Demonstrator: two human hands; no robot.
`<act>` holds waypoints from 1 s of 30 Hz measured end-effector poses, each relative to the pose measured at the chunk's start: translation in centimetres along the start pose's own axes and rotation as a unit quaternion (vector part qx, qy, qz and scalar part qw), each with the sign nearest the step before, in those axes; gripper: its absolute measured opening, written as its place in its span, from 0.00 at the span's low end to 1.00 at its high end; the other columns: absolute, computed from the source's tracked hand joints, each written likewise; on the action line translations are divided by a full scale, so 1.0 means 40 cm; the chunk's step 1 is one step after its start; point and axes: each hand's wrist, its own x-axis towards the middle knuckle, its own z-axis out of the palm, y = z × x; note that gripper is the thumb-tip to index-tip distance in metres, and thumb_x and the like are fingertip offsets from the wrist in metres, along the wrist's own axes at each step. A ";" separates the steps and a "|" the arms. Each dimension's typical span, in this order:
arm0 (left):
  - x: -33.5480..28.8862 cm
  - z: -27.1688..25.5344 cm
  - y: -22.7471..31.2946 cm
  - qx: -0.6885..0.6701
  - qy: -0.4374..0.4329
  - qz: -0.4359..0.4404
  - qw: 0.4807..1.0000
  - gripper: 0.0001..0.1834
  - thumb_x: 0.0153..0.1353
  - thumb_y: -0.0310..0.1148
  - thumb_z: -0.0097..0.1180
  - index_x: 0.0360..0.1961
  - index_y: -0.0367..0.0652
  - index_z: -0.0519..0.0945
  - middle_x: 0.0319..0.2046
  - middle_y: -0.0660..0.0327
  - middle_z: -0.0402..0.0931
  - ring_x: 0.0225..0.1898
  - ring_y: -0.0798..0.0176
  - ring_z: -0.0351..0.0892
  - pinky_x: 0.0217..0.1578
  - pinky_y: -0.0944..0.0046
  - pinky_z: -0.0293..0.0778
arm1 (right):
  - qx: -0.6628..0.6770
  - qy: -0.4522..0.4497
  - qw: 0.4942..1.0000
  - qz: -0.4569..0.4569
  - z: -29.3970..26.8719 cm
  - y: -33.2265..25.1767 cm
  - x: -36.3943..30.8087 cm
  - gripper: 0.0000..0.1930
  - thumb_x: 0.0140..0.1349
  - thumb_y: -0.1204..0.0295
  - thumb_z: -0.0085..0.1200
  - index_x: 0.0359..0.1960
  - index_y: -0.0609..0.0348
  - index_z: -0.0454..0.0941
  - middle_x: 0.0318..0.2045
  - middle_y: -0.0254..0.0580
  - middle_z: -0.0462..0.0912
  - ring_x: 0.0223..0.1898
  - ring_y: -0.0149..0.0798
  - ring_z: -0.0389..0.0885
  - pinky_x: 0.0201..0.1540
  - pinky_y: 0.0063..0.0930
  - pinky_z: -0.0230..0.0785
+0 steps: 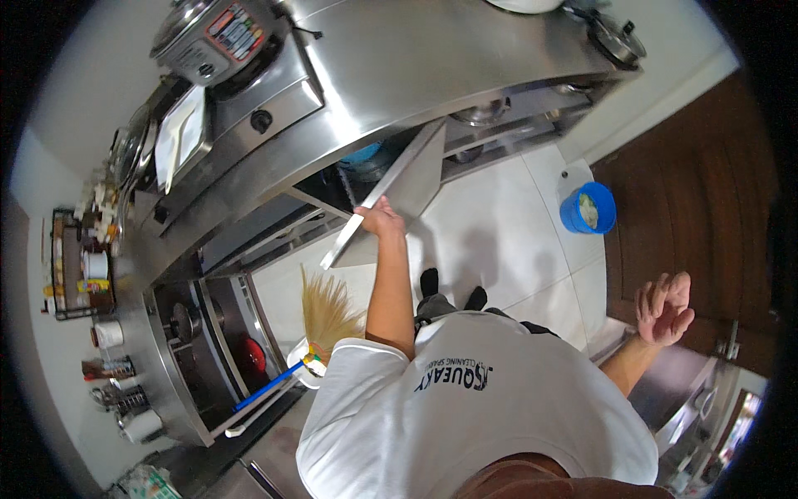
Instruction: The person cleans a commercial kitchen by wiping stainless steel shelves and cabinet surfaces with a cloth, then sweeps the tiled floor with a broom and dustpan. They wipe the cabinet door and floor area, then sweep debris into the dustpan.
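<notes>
My left hand (382, 218) grips the edge of a metal cabinet door (418, 175), which stands swung out from under the steel counter. Behind that door, a blue container (362, 156) shows partly in the dark cabinet. Off to the right, my right hand (663, 309) is raised with nothing in it, its fingers apart and loosely bent. A broom (328, 306) with straw-coloured bristles and a blue handle is by my left elbow, bristles upward; part of it is hidden by my sleeve.
The steel counter (399, 58) carries a large silver cooker (204, 62) and a lidded pan (619, 41). A blue bucket (570, 218) with pale contents stands on the tiled floor beside a brown wooden door (690, 191). Shelves on the left hold pans and a red item (251, 353).
</notes>
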 end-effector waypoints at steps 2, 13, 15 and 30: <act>-0.023 -0.015 -0.011 -0.005 0.013 -0.002 1.000 0.26 0.60 0.46 0.33 0.48 0.33 0.52 0.37 0.49 0.63 0.33 0.57 0.69 0.39 0.64 0.71 | 0.008 -0.019 1.000 0.012 0.016 0.011 0.022 0.20 0.53 0.55 0.47 0.35 0.61 0.62 0.18 0.35 0.64 0.14 0.24 0.58 0.12 0.13 0.52; -0.197 -0.004 -0.060 -0.032 0.062 -0.023 0.997 0.31 0.61 0.44 0.31 0.52 0.25 0.43 0.50 0.41 0.50 0.51 0.50 0.59 0.51 0.62 0.62 | 0.009 -0.071 0.996 0.057 0.041 0.001 0.044 0.18 0.54 0.56 0.47 0.34 0.58 0.61 0.19 0.33 0.63 0.14 0.23 0.57 0.13 0.13 0.52; -0.194 -0.024 -0.075 -0.048 0.036 -0.023 0.998 0.32 0.60 0.44 0.31 0.53 0.26 0.43 0.52 0.41 0.48 0.52 0.51 0.57 0.52 0.63 0.61 | 0.005 -0.043 0.998 0.045 0.023 -0.003 0.024 0.19 0.54 0.55 0.47 0.35 0.59 0.61 0.18 0.35 0.64 0.13 0.24 0.57 0.11 0.13 0.51; -0.301 -0.020 -0.133 -0.095 0.052 -0.005 0.994 0.27 0.60 0.46 0.31 0.50 0.31 0.51 0.49 0.49 0.55 0.50 0.56 0.61 0.50 0.62 0.62 | -0.024 0.049 0.991 0.120 -0.098 -0.002 -0.070 0.18 0.58 0.55 0.39 0.36 0.59 0.59 0.16 0.35 0.63 0.12 0.27 0.60 0.12 0.16 0.58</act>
